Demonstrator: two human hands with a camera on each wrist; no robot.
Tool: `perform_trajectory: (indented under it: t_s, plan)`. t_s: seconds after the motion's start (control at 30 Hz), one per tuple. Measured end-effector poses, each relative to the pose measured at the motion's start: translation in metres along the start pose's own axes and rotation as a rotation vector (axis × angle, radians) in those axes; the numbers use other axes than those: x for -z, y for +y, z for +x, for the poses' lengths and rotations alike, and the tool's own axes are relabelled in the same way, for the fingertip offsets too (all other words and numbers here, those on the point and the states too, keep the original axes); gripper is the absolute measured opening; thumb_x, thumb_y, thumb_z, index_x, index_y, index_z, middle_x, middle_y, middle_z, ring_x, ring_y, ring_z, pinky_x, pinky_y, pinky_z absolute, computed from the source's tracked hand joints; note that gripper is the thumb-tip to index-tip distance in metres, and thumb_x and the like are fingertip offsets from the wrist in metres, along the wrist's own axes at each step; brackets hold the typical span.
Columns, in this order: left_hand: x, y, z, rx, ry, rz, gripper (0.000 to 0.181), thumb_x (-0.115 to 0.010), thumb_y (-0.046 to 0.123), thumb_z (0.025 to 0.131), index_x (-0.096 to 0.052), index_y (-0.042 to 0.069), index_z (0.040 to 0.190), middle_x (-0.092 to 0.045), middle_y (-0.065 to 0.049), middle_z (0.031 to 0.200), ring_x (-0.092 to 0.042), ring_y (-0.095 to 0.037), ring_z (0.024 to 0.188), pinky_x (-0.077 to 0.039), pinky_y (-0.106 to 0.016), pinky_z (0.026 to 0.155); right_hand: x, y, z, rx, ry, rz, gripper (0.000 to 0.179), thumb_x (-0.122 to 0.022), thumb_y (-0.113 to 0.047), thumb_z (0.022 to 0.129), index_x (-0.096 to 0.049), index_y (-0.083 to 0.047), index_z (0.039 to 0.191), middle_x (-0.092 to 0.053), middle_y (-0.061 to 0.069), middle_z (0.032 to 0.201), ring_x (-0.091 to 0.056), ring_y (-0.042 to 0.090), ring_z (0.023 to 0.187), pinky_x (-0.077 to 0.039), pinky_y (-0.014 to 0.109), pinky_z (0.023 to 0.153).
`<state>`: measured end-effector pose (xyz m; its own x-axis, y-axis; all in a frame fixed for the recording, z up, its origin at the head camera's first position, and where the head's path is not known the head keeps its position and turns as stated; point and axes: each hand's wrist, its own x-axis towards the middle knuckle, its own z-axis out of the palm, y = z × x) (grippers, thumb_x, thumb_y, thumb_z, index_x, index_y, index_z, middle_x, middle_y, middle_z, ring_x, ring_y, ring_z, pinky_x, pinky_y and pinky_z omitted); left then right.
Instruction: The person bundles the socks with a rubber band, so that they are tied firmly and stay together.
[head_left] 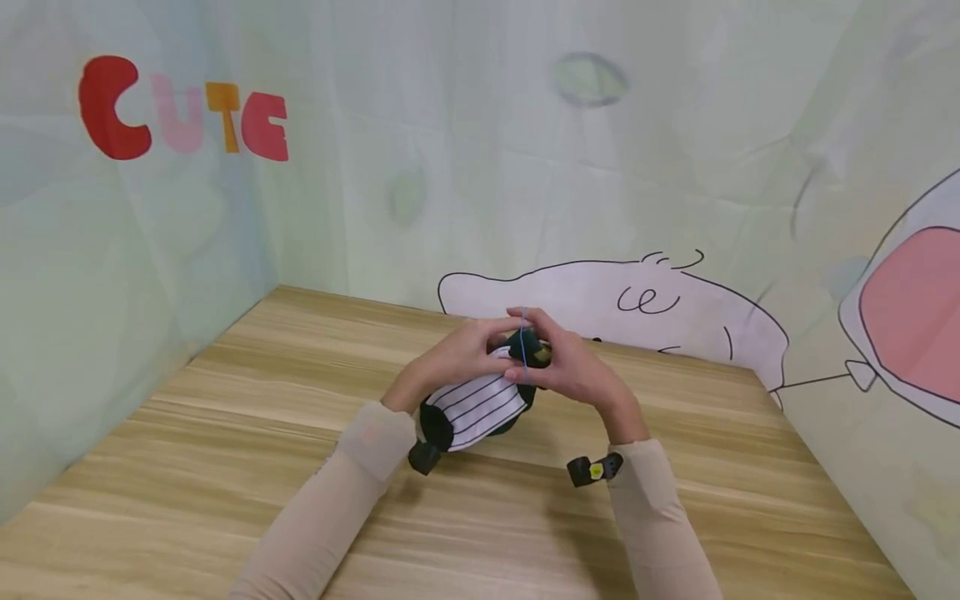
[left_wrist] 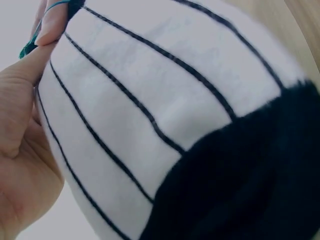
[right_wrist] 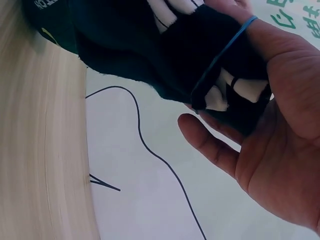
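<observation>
A bundle of socks (head_left: 480, 408), white with thin dark stripes and dark ends, is held above the table. My left hand (head_left: 467, 350) grips its far end between thumb and fingers. Around that dark end runs a thin blue rubber band (right_wrist: 227, 47), which my right hand (head_left: 573, 367) holds stretched between its thumb and fingers. The two hands nearly meet there, fingertips close together. The left wrist view is filled by the striped sock fabric (left_wrist: 125, 100) and a dark end (left_wrist: 240, 175). How the band sits behind the bundle is hidden.
The wood-grain table (head_left: 225, 467) lies below both hands. Printed cloth walls (head_left: 450, 167) rise along its back and sides. A small black device is worn on each wrist, the right one (head_left: 595, 471) standing off the sleeve.
</observation>
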<state>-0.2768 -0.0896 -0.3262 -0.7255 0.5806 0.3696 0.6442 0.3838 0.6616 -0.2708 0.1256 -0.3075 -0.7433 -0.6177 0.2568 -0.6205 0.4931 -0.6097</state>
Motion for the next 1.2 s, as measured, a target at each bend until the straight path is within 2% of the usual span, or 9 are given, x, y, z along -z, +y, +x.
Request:
perform_trajectory:
  t_s: [0.17,0.4,0.5,0.6,0.77,0.9,0.97,1.1,1.2]
  plan:
    - [0.0006,0.0001,0.0007,0.013,-0.01,-0.014,0.054,-0.07,0.019,0.095,-0.052,0.015,0.146,-0.072,-0.009,0.115,-0.066,-0.013,0.089,-0.05,-0.032,0.083,0.0022,0.0017,0.0009,-0.021,0.007,-0.006,0.087,-0.081,-0.033,0.085,-0.029,-0.034,0.154,-0.057,0.018,0.134,-0.059,0.032,0.118,-0.053,0.047,0.089]
    - [0.0028,0.001,-0.0011,-0.002,-0.01,-0.095,0.057,-0.069,0.018,0.095,-0.046,0.024,0.148,-0.073,-0.005,0.105,-0.066,-0.015,0.083,-0.052,-0.034,0.077,0.005,0.0047,0.0004,-0.074,0.004,0.061,0.09,-0.082,-0.031,0.085,-0.025,-0.036,0.156,-0.048,0.023,0.146,-0.046,0.038,0.135,-0.048,0.056,0.096]
    - [0.0035,0.0009,-0.0018,-0.029,-0.024,-0.084,0.062,-0.068,0.018,0.096,-0.042,0.023,0.152,-0.073,-0.007,0.107,-0.066,-0.015,0.083,-0.052,-0.033,0.077,0.0052,0.0053,-0.0001,-0.069,0.001,0.087,0.089,-0.082,-0.03,0.085,-0.027,-0.038,0.154,-0.048,0.023,0.146,-0.047,0.038,0.134,-0.049,0.056,0.095]
    - [0.0038,-0.0002,-0.0021,-0.052,-0.037,-0.07,0.069,-0.068,0.018,0.097,-0.036,0.026,0.156,-0.069,-0.008,0.116,-0.063,-0.016,0.084,-0.049,-0.032,0.076,0.0048,0.005,-0.0008,-0.069,-0.012,0.097,0.088,-0.081,-0.03,0.085,-0.029,-0.035,0.155,-0.048,0.022,0.146,-0.05,0.037,0.131,-0.05,0.054,0.094]
    - [0.004,-0.0002,-0.0013,-0.08,-0.037,-0.052,0.077,-0.068,0.02,0.097,-0.025,0.035,0.159,-0.055,-0.004,0.141,-0.058,-0.016,0.098,-0.045,-0.035,0.088,0.0043,0.0037,-0.0013,-0.091,-0.035,0.072,0.083,-0.079,-0.034,0.087,-0.033,-0.025,0.155,-0.053,0.017,0.144,-0.06,0.033,0.12,-0.052,0.05,0.093]
    - [0.0042,0.0005,-0.0015,-0.078,-0.004,-0.012,0.083,-0.07,0.021,0.096,-0.019,0.037,0.16,-0.062,-0.006,0.123,-0.059,-0.015,0.089,-0.045,-0.037,0.088,0.0041,0.0049,-0.0001,-0.086,-0.04,0.081,0.082,-0.079,-0.031,0.088,-0.032,-0.025,0.154,-0.059,0.015,0.135,-0.066,0.029,0.103,-0.056,0.046,0.085]
    - [0.0041,0.0009,-0.0015,-0.072,0.019,0.002,0.086,-0.071,0.024,0.095,-0.017,0.038,0.16,-0.065,-0.006,0.114,-0.059,-0.015,0.082,-0.046,-0.037,0.084,0.0042,0.0057,0.0006,-0.06,-0.025,0.069,0.077,-0.079,-0.029,0.088,-0.037,-0.024,0.152,-0.061,0.014,0.133,-0.065,0.027,0.103,-0.055,0.044,0.084]
    - [0.003,0.001,0.0,-0.037,0.058,-0.012,0.089,-0.07,0.027,0.095,-0.011,0.042,0.16,-0.069,-0.005,0.111,-0.062,-0.016,0.075,-0.051,-0.033,0.073,0.0058,0.006,0.0014,0.009,0.031,0.043,0.048,-0.078,-0.022,0.089,-0.059,-0.015,0.133,-0.066,0.009,0.118,-0.062,0.025,0.101,-0.053,0.042,0.085]
    - [0.0029,0.0011,0.0013,-0.019,0.094,-0.01,0.089,-0.069,0.027,0.096,-0.009,0.043,0.16,-0.068,-0.005,0.089,-0.058,-0.017,0.068,-0.049,-0.031,0.062,0.008,0.0046,0.0004,0.037,0.091,0.033,0.035,-0.077,-0.018,0.09,-0.065,-0.01,0.122,-0.067,0.008,0.11,-0.061,0.025,0.095,-0.053,0.04,0.081]
